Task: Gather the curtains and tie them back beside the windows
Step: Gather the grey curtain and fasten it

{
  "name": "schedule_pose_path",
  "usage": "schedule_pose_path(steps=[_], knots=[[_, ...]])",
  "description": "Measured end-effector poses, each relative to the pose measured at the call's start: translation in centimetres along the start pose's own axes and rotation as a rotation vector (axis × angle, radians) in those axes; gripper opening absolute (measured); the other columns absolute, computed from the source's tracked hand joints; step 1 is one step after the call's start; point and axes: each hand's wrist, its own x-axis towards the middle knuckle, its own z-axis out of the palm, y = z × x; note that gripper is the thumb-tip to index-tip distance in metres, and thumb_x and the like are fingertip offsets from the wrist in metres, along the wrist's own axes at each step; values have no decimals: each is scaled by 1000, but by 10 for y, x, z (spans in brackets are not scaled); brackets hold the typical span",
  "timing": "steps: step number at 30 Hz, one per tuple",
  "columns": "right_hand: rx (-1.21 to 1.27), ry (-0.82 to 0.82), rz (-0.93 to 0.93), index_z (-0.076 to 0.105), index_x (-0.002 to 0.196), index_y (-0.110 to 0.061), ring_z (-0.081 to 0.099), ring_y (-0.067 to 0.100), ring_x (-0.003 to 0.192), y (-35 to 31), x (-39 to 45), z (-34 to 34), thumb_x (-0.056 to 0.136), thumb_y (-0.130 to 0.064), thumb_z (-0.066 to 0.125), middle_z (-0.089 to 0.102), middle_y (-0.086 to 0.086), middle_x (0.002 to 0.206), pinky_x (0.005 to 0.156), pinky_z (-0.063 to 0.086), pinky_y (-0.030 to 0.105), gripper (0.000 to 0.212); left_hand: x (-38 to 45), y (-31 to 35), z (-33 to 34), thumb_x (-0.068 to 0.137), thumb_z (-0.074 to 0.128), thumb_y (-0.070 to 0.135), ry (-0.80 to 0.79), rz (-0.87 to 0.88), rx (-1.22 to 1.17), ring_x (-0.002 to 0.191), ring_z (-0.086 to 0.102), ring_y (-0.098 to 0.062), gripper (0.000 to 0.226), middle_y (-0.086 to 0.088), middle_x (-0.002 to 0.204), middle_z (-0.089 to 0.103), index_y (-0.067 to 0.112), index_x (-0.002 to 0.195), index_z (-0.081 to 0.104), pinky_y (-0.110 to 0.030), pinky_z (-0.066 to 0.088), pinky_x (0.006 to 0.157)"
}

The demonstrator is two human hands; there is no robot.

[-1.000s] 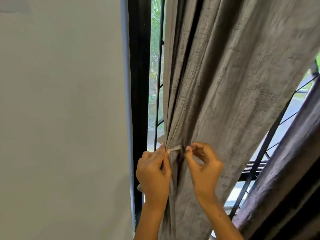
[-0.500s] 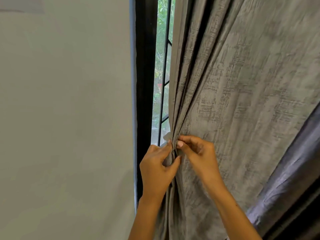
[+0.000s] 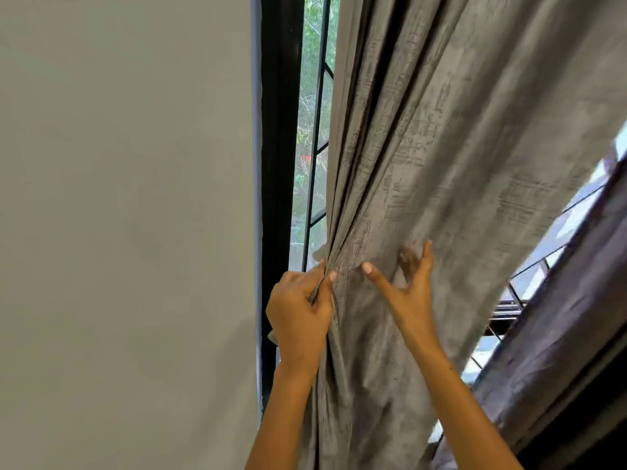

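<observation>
I am in the gathering step, not yet in the tying step. The grey curtain (image 3: 424, 171) hangs from the top of the frame and fills the middle and the right part of it. Its folds run down together to one narrow place at the centre of the frame, just beside the black window frame (image 3: 280, 164). At this narrow place my left hand (image 3: 300, 310) pinches the bunched folds between the thumb and the curled fingers, so this hand is closed around the cloth. My right hand (image 3: 412, 286) is to the right of it, with the fingers spread and mostly straight against the curtain. It presses on the cloth but it grips nothing.

A second, darker curtain (image 3: 559, 334) hangs in the lower right of the frame. Between the two curtains I see a part of the window with its metal grille (image 3: 509, 300). The plain wall (image 3: 125, 215) takes the whole left side.

I judge that the next move is for my right hand to sweep the loose cloth on the right toward my left hand, so that all the folds come into one bundle. After this I need a band or a cord to go around the bundle. A small pale piece shows behind the curtain edge above my left hand, but I cannot tell what it is. My left hand should not loosen, or the folds may slide out.

No brand, label or writing can be read anywhere.
</observation>
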Motion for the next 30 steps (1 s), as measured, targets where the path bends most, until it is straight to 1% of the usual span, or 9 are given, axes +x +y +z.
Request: schedule_pose_path(steps=[3, 6, 10, 12, 16, 20, 23, 27, 30], knots=[[22, -85, -98, 32, 145, -17, 62, 13, 111, 4, 1, 5, 74, -27, 75, 69, 1, 111, 103, 45, 46, 83, -1, 1, -1, 85, 65, 29, -3, -12, 32, 58, 47, -9, 23, 8, 60, 51, 17, 102, 74, -23, 41, 51], [-125, 6, -234, 52, 133, -18, 50, 9, 123, 7, -4, 14, 76, -28, 76, 56, 2, 127, 107, 40, 34, 63, -2, 1, -4, 86, 64, 29, 0, -19, 67, 58, 44, -7, 20, 10, 59, 47, 17, 99, 75, -17, 35, 52], [-97, 28, -88, 7, 151, -29, 13, 7, 144, 10, 0, 12, 63, -44, 81, 8, -6, 159, 115, 22, 29, 116, -2, 1, -14, 86, 67, 24, 12, -23, 48, 59, 44, -4, 15, 13, 58, 44, 16, 95, 76, -10, 33, 54], [-7, -74, -21, -7, 151, -32, 17, 7, 144, 10, 4, 8, 64, -45, 78, 11, -6, 159, 115, 25, 33, 122, -2, 2, -16, 84, 66, 27, 18, -43, 31, 59, 46, -5, 20, 12, 58, 46, 17, 99, 75, -10, 35, 53], [154, -148, -34, 22, 149, -23, 54, 10, 120, 6, 8, 9, 75, -29, 73, 57, -9, 125, 104, 45, 38, 90, -4, 4, -16, 84, 66, 27, 9, -47, 24, 59, 46, -4, 22, 13, 58, 47, 17, 100, 75, -9, 35, 54], [11, 125, -309, 61, 100, -19, 66, 8, 88, -3, -15, 18, 83, -11, 72, 68, -8, 92, 75, 54, 20, 22, -8, 6, -14, 86, 64, 27, 42, 1, 85, 57, 46, -7, 18, 9, 61, 51, 20, 99, 74, -16, 37, 53], [-237, 274, -521, 60, 88, -13, 56, 3, 75, 1, -39, 20, 84, -8, 70, 57, -4, 85, 68, 45, 10, 13, -12, 9, -9, 86, 55, 30, 82, 42, 128, 59, 46, -10, 27, 4, 63, 55, 17, 101, 73, -30, 45, 52], [-273, 122, -516, 68, 98, -6, 58, 0, 83, 11, -57, 21, 87, 1, 62, 57, -13, 99, 74, 40, 4, 14, -19, 15, 0, 88, 53, 32, 47, 46, 118, 59, 51, -12, 29, 4, 64, 57, 18, 103, 73, -33, 49, 50], [-445, -8, -464, 66, 110, -5, 58, 21, 102, 17, -59, 17, 83, -2, 60, 58, 2, 115, 86, 37, 10, 28, -25, 22, 5, 90, 51, 36, -30, 30, 7, 66, 54, -5, 31, 8, 71, 59, 22, 111, 70, -27, 49, 56]])
